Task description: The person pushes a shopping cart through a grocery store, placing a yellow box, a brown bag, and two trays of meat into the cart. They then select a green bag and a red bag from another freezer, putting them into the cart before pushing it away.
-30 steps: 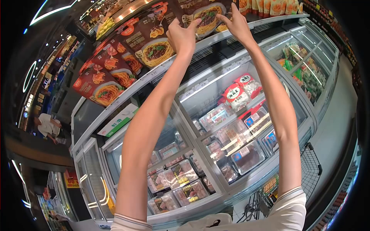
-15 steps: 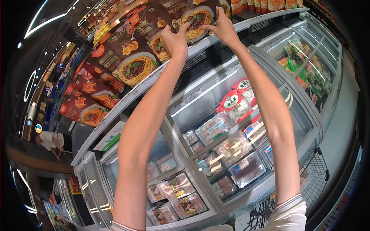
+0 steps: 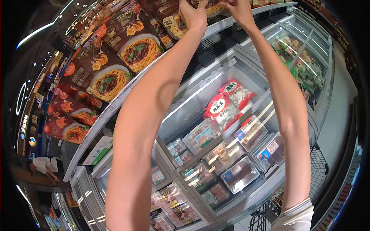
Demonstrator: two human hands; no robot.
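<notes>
Both my arms reach up to a shelf of brown pasta boxes [image 3: 140,52] above a freezer. My left hand [image 3: 194,15] is at the top, its fingers and thumb on a brown pasta box [image 3: 214,9] with a noodle picture. On the right side of that same box is my right hand [image 3: 239,10], its thumb pointing inward and its fingertips cut off by the upper frame edge. More brown boxes stand in a row to the left, with red pasta boxes [image 3: 75,131] at the far end.
Below lies a glass-topped freezer [image 3: 200,158] with red-and-white bags [image 3: 221,109] and packed meat trays [image 3: 241,175]. A wire cart [image 3: 318,165] stands at the right. Another person [image 3: 46,165] is at the far left. A white-green box [image 3: 98,150] sits under the shelf.
My hands have shifted up and right in view, nearing the top edge. The row of boxes and the freezer contents appear further left and at a changed angle.
</notes>
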